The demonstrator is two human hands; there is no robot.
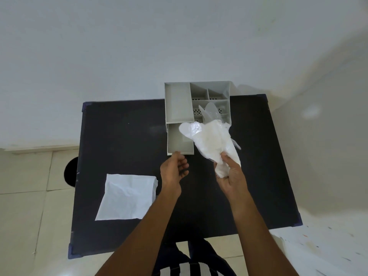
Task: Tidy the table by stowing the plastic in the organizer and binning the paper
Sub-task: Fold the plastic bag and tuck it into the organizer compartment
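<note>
So far left, off the table edge, there's a round black thing (70,171) on the tiled floor, can't tell what it is since the table hides half of it. Then you get the black table (123,132) itself, and on its near-left part a white sheet of paper (127,198) lies flat, a bit creased, well apart from everything else. Moving toward the middle, the left hand (173,168) sits just at the near edge of a grey drawer (177,144) that's pulled out of the organizer, thumb touching or almost touching the drawer front, fingers loosely curled and not gripping anything as far as I can see. The drawer looks empty on its visible floor. Behind it at the far edge of the table is the grey organizer (177,102), with one long compartment on the left and several smaller ones on the right, some with perforated walls. Right of that, the right hand (231,174) has its fingers closed around the bottom of a bunch of crumpled clear plastic (211,140), held up in the air so it overlaps the drawer's right side and the organizer's near-right corner. One thin plastic flap pokes up over the small compartments.
</note>
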